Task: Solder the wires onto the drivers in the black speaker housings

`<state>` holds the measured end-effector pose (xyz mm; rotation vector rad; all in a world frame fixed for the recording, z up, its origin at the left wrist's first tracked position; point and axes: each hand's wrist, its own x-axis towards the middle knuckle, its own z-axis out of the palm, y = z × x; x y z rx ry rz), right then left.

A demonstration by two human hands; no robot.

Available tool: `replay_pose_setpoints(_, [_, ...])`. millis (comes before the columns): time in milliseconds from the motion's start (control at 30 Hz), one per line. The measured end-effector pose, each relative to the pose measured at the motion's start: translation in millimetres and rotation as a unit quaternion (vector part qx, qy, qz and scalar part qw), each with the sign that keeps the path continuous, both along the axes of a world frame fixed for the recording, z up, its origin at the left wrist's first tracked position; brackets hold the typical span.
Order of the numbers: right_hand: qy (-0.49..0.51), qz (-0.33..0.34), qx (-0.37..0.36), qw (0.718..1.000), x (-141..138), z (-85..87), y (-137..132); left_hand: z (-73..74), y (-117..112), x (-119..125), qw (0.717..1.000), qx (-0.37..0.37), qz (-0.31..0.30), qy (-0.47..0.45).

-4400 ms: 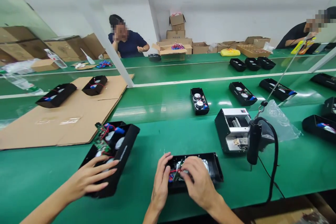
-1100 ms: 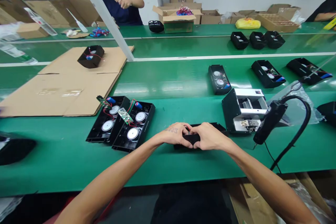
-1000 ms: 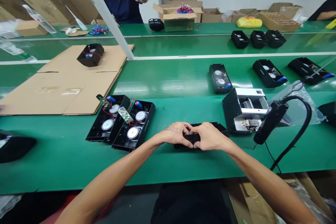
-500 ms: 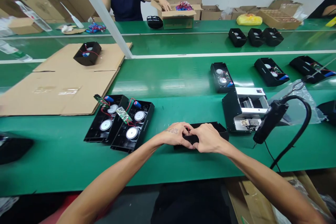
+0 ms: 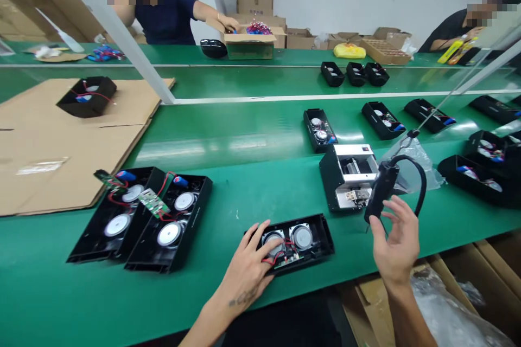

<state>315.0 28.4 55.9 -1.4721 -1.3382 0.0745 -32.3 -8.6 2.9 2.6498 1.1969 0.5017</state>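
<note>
At the near edge of the green table (image 5: 81, 303), your left hand (image 5: 246, 271) lies spread flat on the open speaker housing (image 5: 321, 246), probably a light, stiff shell with fragile wires (image 5: 269, 260), best held by its walls; beyond, your right hand (image 5: 395, 238) is open-fingered just beside the hanging screwdriver (image 5: 379, 198)

Bright even overhead light — glare streaks on green belt (image 5: 252, 141), edges warped.

Bare green bench (image 5: 248, 184) between the pair of open housings (image 5: 142, 222) and the screw feeder (image 5: 331, 179) — a clear lane toward the belt. Ahead of the right hand (image 5: 395, 244): hanging driver (image 5: 376, 198) and its cable loop (image 5: 419, 184), feeder just beyond. Near edge left of the housing (image 5: 319, 241) under the left hand (image 5: 248, 271) — unobstructed.
</note>
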Motion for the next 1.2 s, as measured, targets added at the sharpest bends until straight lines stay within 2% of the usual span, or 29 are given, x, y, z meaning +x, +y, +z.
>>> replay_pose_setpoints(67, [-0.007, -0.039, -0.034, 0.999, 17.6, -9.5, 15.1, -4.0, 0.5, 0.0, 1.0, 0.023, 0.006, -0.011])
replay_pose_setpoints(133, [-0.012, -0.049, -0.095, 0.994, 30.8, -15.2, 32.3, -5.0, 3.2, -0.2, 0.999, 0.038, 0.009, -0.02])
replay_pose_setpoints(200, [-0.007, -0.055, -0.123, 0.991, 40.6, -18.0, 45.8, -4.5, 5.3, 0.0, 0.998, 0.047, 0.009, -0.027])
replay_pose_setpoints(333, [0.004, -0.074, -0.066, 0.995, 47.5, -22.4, 50.2, -4.2, 5.7, 1.6, 0.997, 0.057, 0.011, -0.05])
replay_pose_setpoints(400, [0.081, -0.05, -0.056, 0.994, 44.3, -24.0, 45.3, -5.8, 5.6, 1.9, 0.996, 0.059, 0.013, -0.063])
replay_pose_setpoints(467, [0.181, -0.005, -0.063, 0.981, 39.7, -21.9, 42.2, -8.5, 6.2, 0.9, 0.995, 0.061, 0.017, -0.076])
replay_pose_setpoints(567, [0.245, 0.024, -0.051, 0.968, 34.7, -5.9, 45.6, -13.1, 8.6, -1.3, 0.995, 0.062, 0.018, -0.08])
replay_pose_setpoints(700, [0.295, 0.041, 0.074, 0.952, 27.1, 31.0, 60.3, -14.8, 11.9, 2.0, 0.995, 0.059, 0.023, -0.075])
replay_pose_setpoints(767, [0.286, 0.059, 0.103, 0.951, 20.3, 44.5, 69.3, -14.1, 12.7, 6.6, 0.995, 0.057, 0.029, -0.081])
replay_pose_setpoints(867, [0.232, 0.063, 0.071, 0.968, 9.6, 50.7, 82.0, -14.1, 12.7, 12.4, 0.994, 0.06, 0.034, -0.09])
replay_pose_setpoints(1000, [0.212, 0.065, 0.02, 0.975, 3.1, 46.2, 88.9, -16.9, 12.6, 13.6, 0.994, 0.075, 0.025, -0.07])
replay_pose_setpoints(1100, [0.225, 0.103, -0.06, 0.967, 2.7, 44.7, 80.9, -18.1, 12.8, 13.0, 0.994, 0.086, 0.024, -0.059])
replay_pose_setpoints(1200, [0.252, 0.158, -0.117, 0.947, 0.2, 45.6, 60.5, -15.4, 12.1, 13.9, 0.995, 0.08, 0.026, -0.056])
